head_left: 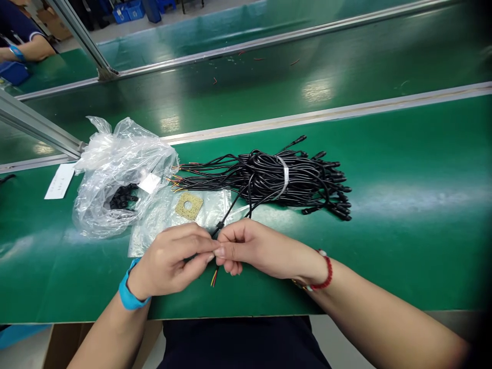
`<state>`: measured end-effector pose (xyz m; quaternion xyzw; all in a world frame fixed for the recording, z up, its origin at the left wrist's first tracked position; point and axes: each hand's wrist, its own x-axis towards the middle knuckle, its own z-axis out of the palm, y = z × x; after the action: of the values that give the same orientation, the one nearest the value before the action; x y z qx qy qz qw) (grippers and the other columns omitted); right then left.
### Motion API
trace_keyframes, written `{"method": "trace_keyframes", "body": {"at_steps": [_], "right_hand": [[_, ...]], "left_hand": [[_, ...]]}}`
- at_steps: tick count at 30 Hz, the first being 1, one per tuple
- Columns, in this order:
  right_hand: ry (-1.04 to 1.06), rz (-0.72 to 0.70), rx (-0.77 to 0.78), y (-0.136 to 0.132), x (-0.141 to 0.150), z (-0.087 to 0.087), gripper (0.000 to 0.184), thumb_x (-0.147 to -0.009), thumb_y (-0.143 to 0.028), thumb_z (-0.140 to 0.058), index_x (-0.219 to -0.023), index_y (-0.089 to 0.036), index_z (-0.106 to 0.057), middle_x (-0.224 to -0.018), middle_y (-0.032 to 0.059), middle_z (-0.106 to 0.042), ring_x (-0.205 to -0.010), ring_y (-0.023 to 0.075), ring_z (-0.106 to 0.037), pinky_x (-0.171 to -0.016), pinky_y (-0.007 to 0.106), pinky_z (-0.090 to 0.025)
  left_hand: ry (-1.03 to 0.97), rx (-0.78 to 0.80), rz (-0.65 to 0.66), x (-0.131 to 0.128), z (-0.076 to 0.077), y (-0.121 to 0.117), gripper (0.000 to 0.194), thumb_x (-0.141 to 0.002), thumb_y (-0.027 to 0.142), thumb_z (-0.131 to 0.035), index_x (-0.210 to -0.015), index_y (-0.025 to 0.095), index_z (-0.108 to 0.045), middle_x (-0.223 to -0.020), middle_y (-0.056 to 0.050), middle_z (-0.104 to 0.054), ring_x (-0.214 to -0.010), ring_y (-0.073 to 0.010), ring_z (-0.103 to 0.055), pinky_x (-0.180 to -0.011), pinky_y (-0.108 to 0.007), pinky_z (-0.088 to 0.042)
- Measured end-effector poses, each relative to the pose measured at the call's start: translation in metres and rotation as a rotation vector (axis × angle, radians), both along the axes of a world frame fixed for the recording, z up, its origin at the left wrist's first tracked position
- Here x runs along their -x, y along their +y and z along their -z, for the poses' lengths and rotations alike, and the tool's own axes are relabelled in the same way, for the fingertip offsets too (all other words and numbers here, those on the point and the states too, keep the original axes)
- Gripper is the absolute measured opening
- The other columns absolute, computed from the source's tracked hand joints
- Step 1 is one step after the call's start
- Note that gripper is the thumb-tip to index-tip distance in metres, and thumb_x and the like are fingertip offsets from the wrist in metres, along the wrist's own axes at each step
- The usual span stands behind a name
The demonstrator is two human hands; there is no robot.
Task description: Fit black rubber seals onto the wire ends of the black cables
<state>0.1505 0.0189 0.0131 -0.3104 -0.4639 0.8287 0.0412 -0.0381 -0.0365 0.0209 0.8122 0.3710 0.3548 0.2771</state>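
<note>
My left hand (180,256) and my right hand (249,246) meet near the table's front edge, fingertips pinched together on a thin black cable (231,206). Below the fingers its thin coloured wire ends (214,277) poke out, yellow and red among them. Just above the fingertips a small black piece (220,225) sits on the cable. The exact spot of each pinch is hidden by the fingers. Further back lies a bundle of black cables (265,177), bound with a pale tie (285,174); its bare wire ends point left and its connectors right.
A clear plastic bag (92,189) holding small black parts (123,197) lies left of the bundle. A yellowish square pad with a hole (195,201) rests on a flat plastic bag (154,230). A white card (59,181) lies near the metal post (42,125). Another person's arm (36,48) is far left.
</note>
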Motion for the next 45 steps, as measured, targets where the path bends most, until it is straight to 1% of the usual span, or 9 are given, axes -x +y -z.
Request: {"method": "trace_keyframes", "body": {"at_steps": [11, 17, 22, 25, 29, 31, 37, 39, 45], "right_hand": [[-0.034, 0.022, 0.021, -0.001, 0.003, 0.0, 0.034, -0.067, -0.042, -0.074, -0.063, -0.013, -0.057, -0.059, -0.0028, -0.059, -0.055, 0.0061, -0.054, -0.057, 0.02, -0.045], [-0.001, 0.02, 0.023, -0.001, 0.003, -0.001, 0.035, -0.067, -0.043, -0.075, -0.063, -0.013, -0.057, -0.059, -0.0028, -0.059, -0.055, 0.006, -0.054, -0.057, 0.019, -0.046], [0.006, 0.021, 0.012, -0.002, 0.002, -0.004, 0.035, -0.067, -0.045, -0.074, -0.065, -0.013, -0.058, -0.06, -0.0027, -0.058, -0.055, 0.0067, -0.054, -0.056, 0.02, -0.045], [-0.004, 0.04, -0.036, -0.002, 0.001, -0.005, 0.034, -0.069, -0.044, -0.073, -0.065, -0.013, -0.058, -0.06, -0.0025, -0.058, -0.055, 0.0069, -0.053, -0.056, 0.02, -0.044], [-0.003, 0.06, -0.136, -0.001, 0.002, -0.006, 0.031, -0.076, -0.039, -0.068, -0.061, -0.014, -0.055, -0.057, -0.0037, -0.054, -0.054, 0.0064, -0.051, -0.055, 0.02, -0.043], [-0.012, 0.063, -0.166, -0.001, 0.002, -0.006, 0.029, -0.079, -0.034, -0.065, -0.06, -0.014, -0.054, -0.058, -0.0032, -0.055, -0.055, 0.0062, -0.05, -0.056, 0.019, -0.042], [-0.067, 0.044, -0.269, -0.003, 0.002, -0.005, 0.022, -0.081, -0.026, -0.061, -0.063, -0.015, -0.056, -0.061, -0.0025, -0.057, -0.057, 0.0074, -0.052, -0.057, 0.02, -0.042], [-0.066, 0.029, -0.253, -0.003, 0.002, -0.005, 0.022, -0.081, -0.028, -0.062, -0.064, -0.015, -0.056, -0.061, -0.0029, -0.057, -0.057, 0.0075, -0.052, -0.056, 0.02, -0.042], [-0.005, -0.018, -0.068, -0.005, 0.002, -0.007, 0.033, -0.069, -0.043, -0.073, -0.065, -0.014, -0.058, -0.062, -0.0028, -0.057, -0.059, 0.0081, -0.055, -0.059, 0.021, -0.046]], "left_hand": [[0.147, -0.137, -0.094, -0.005, 0.005, 0.0, 0.012, -0.079, 0.004, -0.053, -0.08, 0.014, -0.059, -0.067, -0.004, -0.06, -0.062, -0.0138, -0.053, -0.056, -0.027, -0.045], [0.084, -0.152, -0.147, -0.009, 0.006, 0.0, 0.012, -0.079, 0.005, -0.052, -0.077, 0.016, -0.057, -0.064, -0.002, -0.056, -0.06, -0.0127, -0.052, -0.055, -0.026, -0.043], [-0.023, -0.093, -0.171, -0.005, 0.006, -0.001, 0.013, -0.077, 0.004, -0.053, -0.081, 0.015, -0.059, -0.068, -0.003, -0.056, -0.062, -0.0124, -0.052, -0.056, -0.026, -0.044], [-0.057, -0.045, -0.144, -0.004, 0.004, 0.0, 0.011, -0.078, 0.009, -0.055, -0.086, 0.013, -0.06, -0.073, -0.005, -0.057, -0.065, -0.0136, -0.053, -0.058, -0.027, -0.044], [0.017, 0.001, -0.119, -0.007, 0.003, 0.001, 0.005, -0.08, 0.018, -0.06, -0.083, 0.014, -0.06, -0.07, -0.005, -0.058, -0.065, -0.0143, -0.052, -0.058, -0.027, -0.043], [0.036, 0.018, -0.116, -0.009, 0.003, 0.001, 0.003, -0.082, 0.015, -0.056, -0.081, 0.014, -0.059, -0.069, -0.004, -0.058, -0.065, -0.0137, -0.052, -0.059, -0.027, -0.043], [0.083, 0.013, -0.109, -0.008, 0.004, 0.001, 0.013, -0.082, 0.008, -0.048, -0.074, 0.015, -0.055, -0.065, -0.003, -0.054, -0.062, -0.0128, -0.049, -0.058, -0.027, -0.039], [0.074, 0.029, -0.09, -0.008, 0.004, 0.001, 0.015, -0.082, 0.008, -0.047, -0.071, 0.015, -0.053, -0.063, -0.002, -0.053, -0.061, -0.0124, -0.047, -0.057, -0.026, -0.038], [-0.036, 0.144, -0.054, -0.007, 0.004, 0.002, 0.016, -0.083, 0.01, -0.046, -0.069, 0.016, -0.051, -0.064, -0.001, -0.05, -0.06, -0.0115, -0.045, -0.055, -0.025, -0.037]]}}
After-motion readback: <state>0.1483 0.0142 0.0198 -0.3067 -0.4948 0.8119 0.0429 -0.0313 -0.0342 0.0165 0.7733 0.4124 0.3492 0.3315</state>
